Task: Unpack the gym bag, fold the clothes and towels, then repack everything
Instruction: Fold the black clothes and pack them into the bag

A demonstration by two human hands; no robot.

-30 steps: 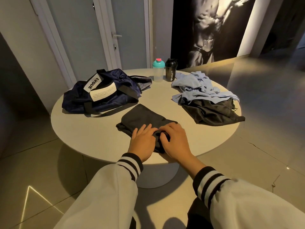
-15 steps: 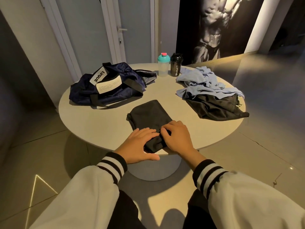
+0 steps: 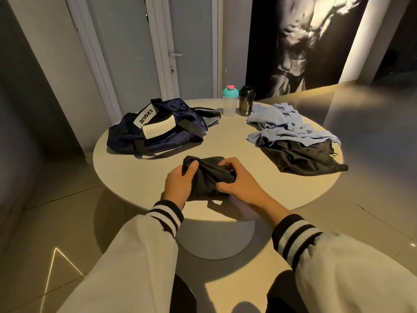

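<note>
Head view: a round table holds everything, seen from above its near edge.
Bag: a navy bag lies at the far left of the table. Its long axis runs left to right, and its open end faces the bottles.
Tag: a white tag on the bag's strap reads "LVQUE" in black capitals, with the letters running up the strap.
Patch: a white patch just below the tag carries lines of small print, too fine to read.
Bottles: a clear bottle with a teal lid and a black bottle stand upright side by side at the far edge. The black one bears a pale mark I cannot read.
Bundle: a black bundle of cloth sits over the near edge, bunched up. Its long axis runs from far left to near right. I cannot tell whether it rests on the tabletop.
Left hand: the left hand grips the bundle's far-left end, thumb on top and fingers curled under.
Right hand: the right hand pinches the bundle's right side between curled fingers and thumb.
Pile: crumpled blue cloth lies at the far right, overlapping a black garment spread toward the right edge.
</note>
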